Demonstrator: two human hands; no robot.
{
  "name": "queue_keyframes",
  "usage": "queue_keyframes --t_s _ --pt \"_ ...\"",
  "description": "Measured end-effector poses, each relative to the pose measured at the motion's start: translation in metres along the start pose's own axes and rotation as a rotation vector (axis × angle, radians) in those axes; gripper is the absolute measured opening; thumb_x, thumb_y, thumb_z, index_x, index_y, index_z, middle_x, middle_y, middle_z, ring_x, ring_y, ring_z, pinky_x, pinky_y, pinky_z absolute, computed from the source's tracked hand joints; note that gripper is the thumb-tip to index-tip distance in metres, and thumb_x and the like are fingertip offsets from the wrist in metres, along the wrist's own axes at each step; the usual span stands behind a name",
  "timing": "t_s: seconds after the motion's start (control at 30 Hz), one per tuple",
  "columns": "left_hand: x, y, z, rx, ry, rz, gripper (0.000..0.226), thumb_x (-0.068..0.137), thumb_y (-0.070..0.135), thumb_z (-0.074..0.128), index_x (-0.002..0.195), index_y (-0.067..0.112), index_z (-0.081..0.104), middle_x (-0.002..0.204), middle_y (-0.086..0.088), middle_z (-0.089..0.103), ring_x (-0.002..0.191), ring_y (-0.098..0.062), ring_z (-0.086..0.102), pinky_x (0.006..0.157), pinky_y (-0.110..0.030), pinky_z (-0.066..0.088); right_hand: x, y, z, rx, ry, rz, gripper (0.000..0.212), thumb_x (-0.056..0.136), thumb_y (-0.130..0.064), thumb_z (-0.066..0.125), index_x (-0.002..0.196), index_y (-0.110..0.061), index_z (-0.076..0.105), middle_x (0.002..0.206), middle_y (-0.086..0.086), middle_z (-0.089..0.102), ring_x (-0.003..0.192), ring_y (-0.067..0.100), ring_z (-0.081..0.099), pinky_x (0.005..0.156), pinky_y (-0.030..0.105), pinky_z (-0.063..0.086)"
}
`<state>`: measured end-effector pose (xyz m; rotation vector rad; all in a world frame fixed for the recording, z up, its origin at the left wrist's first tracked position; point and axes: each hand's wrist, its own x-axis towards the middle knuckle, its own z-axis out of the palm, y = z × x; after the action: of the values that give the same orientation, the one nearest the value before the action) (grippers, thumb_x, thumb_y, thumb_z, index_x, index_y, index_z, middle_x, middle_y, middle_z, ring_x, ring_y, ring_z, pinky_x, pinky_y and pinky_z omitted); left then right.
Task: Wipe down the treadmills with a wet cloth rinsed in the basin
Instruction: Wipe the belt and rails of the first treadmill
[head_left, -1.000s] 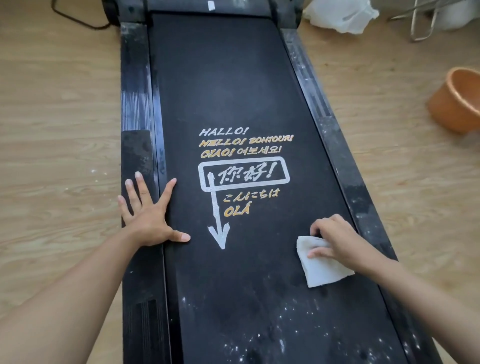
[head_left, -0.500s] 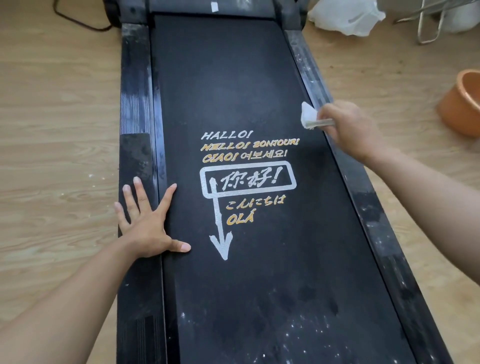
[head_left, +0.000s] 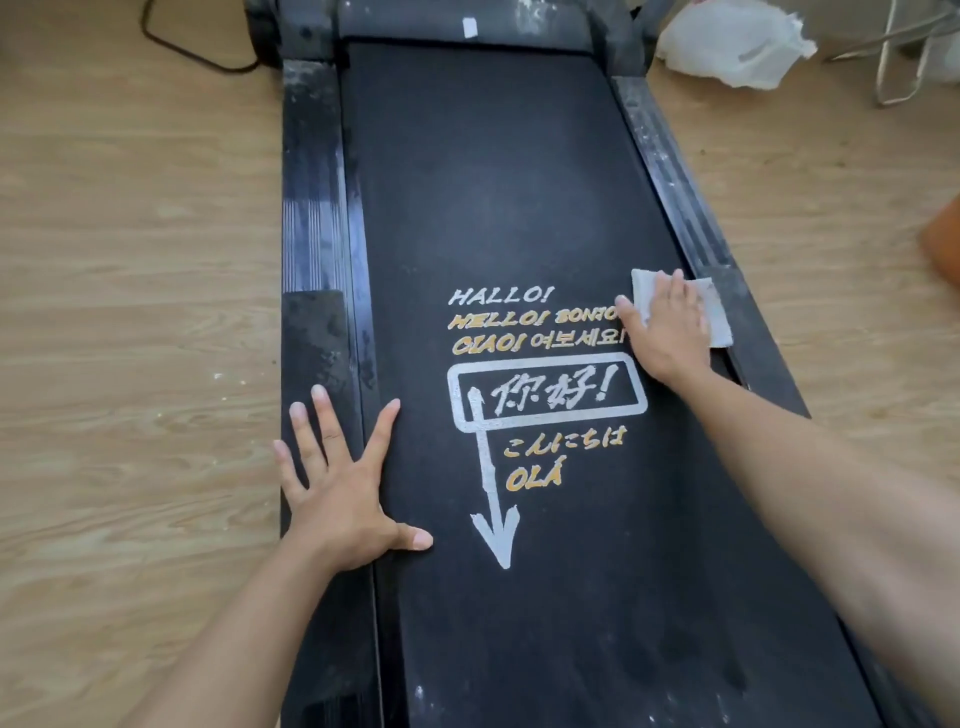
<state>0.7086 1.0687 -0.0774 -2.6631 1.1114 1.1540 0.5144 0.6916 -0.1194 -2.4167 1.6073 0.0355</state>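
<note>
A black treadmill belt (head_left: 498, 208) with printed greetings and a white arrow runs away from me. My right hand (head_left: 667, 332) presses a white cloth (head_left: 719, 322) flat against the belt's right edge, beside the dusty right side rail (head_left: 675, 182); the palm covers most of the cloth. My left hand (head_left: 337, 483) lies spread, fingers apart, across the left side rail (head_left: 311, 208) and the belt's left edge, holding nothing. White specks dot the near end of the belt.
An orange basin (head_left: 943, 249) shows partly at the right edge on the wooden floor (head_left: 130, 260). A white plastic bag (head_left: 732, 44) and a metal frame (head_left: 898, 57) lie at the far right. A black cable (head_left: 192, 47) curls at the far left.
My right hand carried the cloth up from the near right of the belt, lifted it at the right rail, and now presses it flat on the belt's right edge. The left hand stayed put.
</note>
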Motion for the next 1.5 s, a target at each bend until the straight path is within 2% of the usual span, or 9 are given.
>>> queue_keyframes --t_s 0.17,0.47,0.63,0.9,1.07,1.2,1.3,1.37,1.5 --pt "0.001 -0.004 0.005 -0.016 0.038 0.027 0.155 0.055 0.075 0.086 0.148 0.053 -0.036 0.135 -0.017 -0.068 0.129 -0.039 -0.061 0.119 -0.063 -0.022 0.007 -0.049 0.002 0.007 0.089 0.140 0.109 0.092 -0.088 0.015 0.169 -0.012 0.006 0.177 0.011 0.002 0.164 0.025 -0.001 0.132 0.047 0.002" --pt "-0.001 -0.003 0.003 -0.021 0.031 0.045 0.154 0.059 0.070 0.087 0.150 0.051 -0.034 0.133 -0.016 -0.069 0.127 -0.038 -0.063 0.118 -0.064 -0.022 -0.051 -0.308 0.060 -0.063 -0.068 -0.595 0.065 0.111 -0.044 0.019 0.170 -0.018 0.008 0.178 0.004 0.000 0.164 0.022 -0.001 0.132 0.045 0.001" --pt "-0.001 0.001 0.001 -0.029 0.029 0.038 0.154 0.057 0.072 0.088 0.149 0.054 -0.034 0.133 -0.013 -0.070 0.127 -0.036 -0.063 0.118 -0.063 -0.022 -0.061 -0.231 0.043 -0.093 -0.139 -0.769 0.059 0.113 -0.039 0.012 0.170 -0.025 0.002 0.177 -0.004 -0.004 0.163 0.016 -0.004 0.132 0.041 -0.001" --pt "-0.002 0.000 -0.001 0.002 0.004 0.022 0.155 0.056 0.072 0.087 0.147 0.054 -0.036 0.133 -0.015 -0.070 0.125 -0.037 -0.064 0.118 -0.064 -0.023 0.004 0.007 -0.008 -0.076 -0.022 -0.154 0.069 0.107 -0.046 0.007 0.169 -0.019 0.004 0.177 0.007 0.004 0.164 0.023 0.001 0.132 0.048 0.002" --pt "0.000 0.000 0.002 0.005 0.016 0.026 0.154 0.059 0.070 0.087 0.148 0.051 -0.037 0.132 -0.016 -0.070 0.125 -0.039 -0.064 0.117 -0.064 -0.024 -0.008 -0.042 0.002 -0.028 0.054 0.071 0.068 0.107 -0.041 0.020 0.167 -0.012 0.012 0.176 0.015 0.009 0.163 0.030 0.006 0.131 0.053 0.009" --pt "0.000 -0.003 0.005 0.013 0.024 0.035 0.154 0.059 0.071 0.086 0.149 0.050 -0.037 0.132 -0.017 -0.070 0.125 -0.039 -0.064 0.115 -0.064 -0.026 -0.051 -0.184 0.033 0.032 0.014 -0.239 0.064 0.103 -0.041 0.028 0.161 -0.013 0.030 0.166 0.011 0.036 0.151 0.036 0.037 0.120 0.046 0.029" --pt "-0.001 -0.002 0.005 0.036 0.034 0.026 0.153 0.058 0.075 0.084 0.152 0.047 -0.034 0.132 -0.018 -0.069 0.126 -0.041 -0.062 0.116 -0.064 -0.025 -0.111 -0.267 0.060 -0.012 -0.040 -0.548 0.067 0.106 -0.043 0.018 0.167 -0.016 0.020 0.175 0.006 0.017 0.161 0.026 0.016 0.129 0.046 0.011" --pt "-0.003 0.000 0.005 0.043 0.044 0.014 0.153 0.057 0.077 0.083 0.153 0.046 -0.032 0.133 -0.017 -0.069 0.127 -0.040 -0.062 0.117 -0.062 -0.026 -0.129 -0.271 0.059 0.009 -0.115 -0.632 0.062 0.111 -0.042 0.017 0.170 -0.022 0.009 0.178 -0.001 0.002 0.164 0.017 0.000 0.132 0.044 0.000" --pt "-0.003 0.000 0.006 0.013 0.060 0.019 0.153 0.053 0.077 0.086 0.150 0.056 -0.031 0.134 -0.011 -0.070 0.129 -0.035 -0.062 0.118 -0.060 -0.024 -0.102 -0.190 0.042 -0.070 -0.107 -0.713 0.058 0.113 -0.042 0.014 0.169 -0.030 0.002 0.177 -0.009 -0.004 0.163 0.014 -0.006 0.132 0.040 -0.002"
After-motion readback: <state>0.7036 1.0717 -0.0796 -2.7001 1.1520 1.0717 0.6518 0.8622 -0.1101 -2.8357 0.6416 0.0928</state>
